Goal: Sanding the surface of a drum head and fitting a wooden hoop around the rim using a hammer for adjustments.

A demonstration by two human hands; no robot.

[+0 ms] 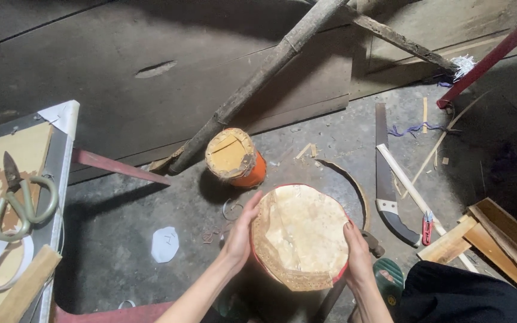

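Desk point(61, 155), far left: pale board top with a metal edge, carrying green-handled shears point(22, 200) near its middle and a wooden block point(25, 287) at its near corner.

Floor point(121, 239), left of centre: a small white paper cut-out point(164, 244) lay flat, well apart from the hands.

Left hand point(239, 236): pressed flat against the left side of the drum point(300, 236), fingers together and extended along its rim.

Drum: round, red-bodied, a tan skin stretched over its top with ragged margins hanging past the rim; held above the floor between both hands, near the bottom centre of the view.

Small orange drum point(237, 158): stood on the floor just beyond, likewise skinned, beside a leaning bamboo pole point(258, 78).

Right hand point(357, 251): clamped on the drum's right side, fingers curled down over the skin's edge.

Step in hand, as judged: seating the skin over the rim. The next move would call for even tension all round, both hands pulling alike, lest the skin wrinkle.

Floor, right: a curved wooden hoop strip point(354, 185), a handsaw point(387, 179), a red utility knife point(427, 227), stacked timber offcuts point(498, 242)
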